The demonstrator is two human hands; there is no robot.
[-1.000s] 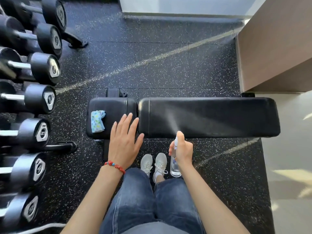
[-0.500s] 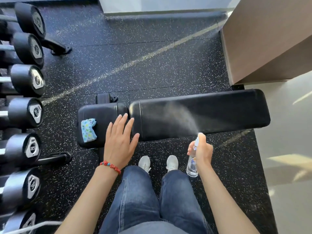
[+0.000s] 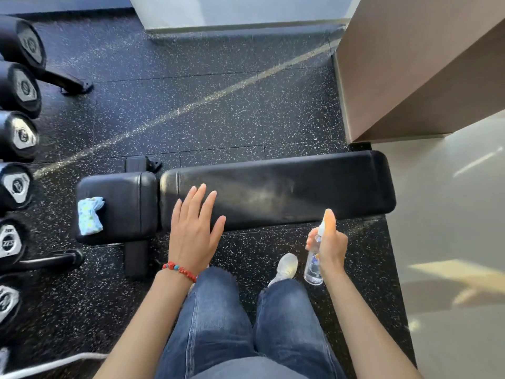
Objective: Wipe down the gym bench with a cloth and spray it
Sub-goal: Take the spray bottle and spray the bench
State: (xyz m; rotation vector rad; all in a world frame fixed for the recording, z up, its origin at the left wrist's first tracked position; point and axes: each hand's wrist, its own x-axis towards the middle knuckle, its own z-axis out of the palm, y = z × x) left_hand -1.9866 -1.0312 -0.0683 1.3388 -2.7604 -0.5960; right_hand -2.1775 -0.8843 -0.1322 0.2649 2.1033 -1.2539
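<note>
A black padded gym bench lies across the floor in front of me, with a short seat pad on the left and a long back pad on the right. A pale misty patch shows on the long pad. A crumpled light blue patterned cloth lies on the seat pad's left end. My left hand is flat with straight fingers over the near left part of the long pad. My right hand grips a small clear spray bottle just in front of the bench's near edge, with its nozzle toward the pad.
A rack of black dumbbells lines the left edge, its foot reaching toward the bench. A tan wall block stands at the far right by the bench's end. My legs in jeans and a white shoe are near the bench.
My left hand has shifted right from the seat pad onto the long pad. My right hand with the bottle has moved right along the bench. The spray cone has thinned to a mist on the pad.
</note>
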